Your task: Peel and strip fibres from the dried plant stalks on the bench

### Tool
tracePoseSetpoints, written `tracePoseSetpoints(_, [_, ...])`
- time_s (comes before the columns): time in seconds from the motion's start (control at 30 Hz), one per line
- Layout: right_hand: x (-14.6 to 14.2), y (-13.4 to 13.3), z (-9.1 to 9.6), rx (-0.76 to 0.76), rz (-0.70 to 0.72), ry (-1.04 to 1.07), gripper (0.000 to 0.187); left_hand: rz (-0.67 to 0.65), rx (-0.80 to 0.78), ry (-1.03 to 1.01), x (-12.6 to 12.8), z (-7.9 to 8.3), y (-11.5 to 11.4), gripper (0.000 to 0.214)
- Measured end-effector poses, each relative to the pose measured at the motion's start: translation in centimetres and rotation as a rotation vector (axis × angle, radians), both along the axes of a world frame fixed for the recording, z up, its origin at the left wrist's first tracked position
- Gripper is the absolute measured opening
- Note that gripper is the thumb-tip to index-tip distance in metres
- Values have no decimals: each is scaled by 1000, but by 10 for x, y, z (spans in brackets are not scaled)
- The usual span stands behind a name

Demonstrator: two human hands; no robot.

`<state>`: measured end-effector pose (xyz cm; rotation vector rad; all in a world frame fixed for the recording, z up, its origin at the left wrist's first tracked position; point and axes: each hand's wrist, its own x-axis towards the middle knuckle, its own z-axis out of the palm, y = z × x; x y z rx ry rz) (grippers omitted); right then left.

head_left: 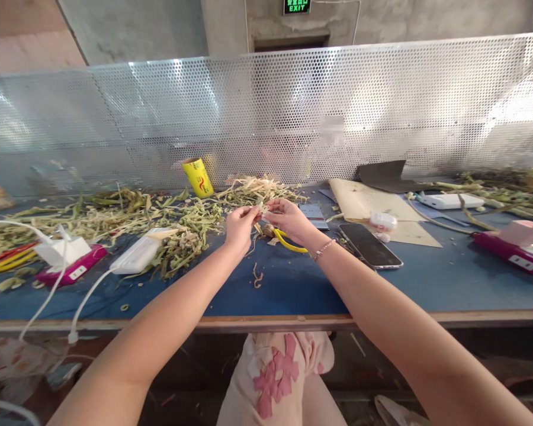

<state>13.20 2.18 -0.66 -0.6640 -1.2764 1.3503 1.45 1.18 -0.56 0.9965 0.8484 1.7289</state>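
Both my hands meet above the blue worktable [293, 290], near its middle. My left hand [240, 228] and my right hand [288, 219] pinch a small pale strip of plant husk [263, 208] between their fingertips. A tool with yellow handles [288, 242] lies on the table just under my right hand; I cannot tell if the hand touches it. A bracelet sits on my right wrist. Small dry scraps [257, 277] lie on the table below the hands.
Heaps of green and dry stalks [115, 216] spread left; more stalks [501, 192] lie far right. A yellow roll [198, 176], a phone [370, 245], a white power bank [135, 255] with cable, pink devices [71, 269], brown paper [368, 207]. A perforated metal screen [266, 112] backs the table.
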Motion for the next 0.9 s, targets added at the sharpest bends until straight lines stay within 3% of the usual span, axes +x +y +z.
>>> tracePoseSetpoints(0.2, [-1,3,-2,29,-71,-40,31,0,-38,-19,1,1,-1,22])
tracePoseSetpoints(0.5, [-1,-6,2,-124,-18,-64,35,7,-59,-56,0,1,0,19])
tracePoseSetpoints(0.9, [-2,-7,5,-149,-47,-39,31,20,-56,-45,-1,-2,3,17])
